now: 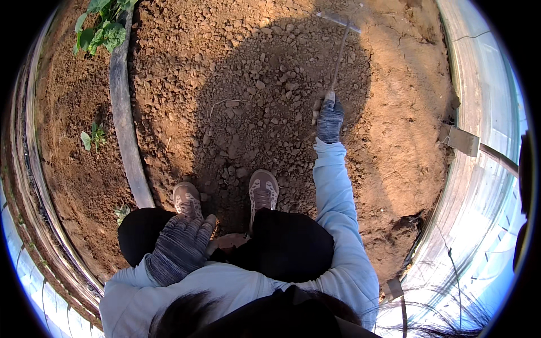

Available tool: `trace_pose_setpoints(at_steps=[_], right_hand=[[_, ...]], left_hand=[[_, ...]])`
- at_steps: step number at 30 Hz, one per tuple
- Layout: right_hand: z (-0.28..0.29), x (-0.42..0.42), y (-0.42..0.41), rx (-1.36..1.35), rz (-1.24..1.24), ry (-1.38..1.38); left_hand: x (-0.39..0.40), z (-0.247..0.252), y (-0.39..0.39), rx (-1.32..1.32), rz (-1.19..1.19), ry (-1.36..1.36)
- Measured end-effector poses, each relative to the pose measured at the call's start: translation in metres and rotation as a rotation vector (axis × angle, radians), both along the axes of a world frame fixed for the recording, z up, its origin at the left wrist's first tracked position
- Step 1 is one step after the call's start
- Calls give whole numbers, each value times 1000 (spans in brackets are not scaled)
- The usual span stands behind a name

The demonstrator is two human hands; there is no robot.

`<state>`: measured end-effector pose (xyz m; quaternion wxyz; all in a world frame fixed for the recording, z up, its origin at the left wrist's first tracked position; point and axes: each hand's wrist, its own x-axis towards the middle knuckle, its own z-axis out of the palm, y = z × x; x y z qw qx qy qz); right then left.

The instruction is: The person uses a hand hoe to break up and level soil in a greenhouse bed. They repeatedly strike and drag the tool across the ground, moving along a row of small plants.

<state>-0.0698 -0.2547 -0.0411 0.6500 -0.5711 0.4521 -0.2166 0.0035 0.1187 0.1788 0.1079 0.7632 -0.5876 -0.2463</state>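
My right hand (330,118), in a grey knitted glove, is closed around the handle of a hand hoe (340,59). The arm reaches forward, and the hoe's thin shaft points away from me. Its narrow metal blade (338,22) lies crosswise at the far end, at the soil; I cannot tell how deep it sits. Broken, crumbly soil (253,84) spreads in front of me, partly in my shadow. My left hand (182,249), gloved alike, rests on my left knee with fingers spread and holds nothing.
A flat dark drip hose (122,97) runs lengthwise on the left. Beyond it grow a leafy plant (103,34) and a small seedling (96,136). Plastic sheeting (477,105) borders the right side, with a bracket (463,140) on a pipe. My shoes (263,191) stand on the soil.
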Motion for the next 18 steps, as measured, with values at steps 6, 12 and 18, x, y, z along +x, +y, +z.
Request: trace_pose_setpoints(at_steps=[6, 12, 18], right_hand=[[-39, -93, 91, -104, 66, -27], [-33, -66, 100, 118, 163, 365], [-10, -9, 82, -51, 242, 172]], left_hand=[[-7, 2, 13, 0, 43, 14], [-12, 4, 21, -17, 7, -30], [-12, 3, 34, -67, 14, -47]])
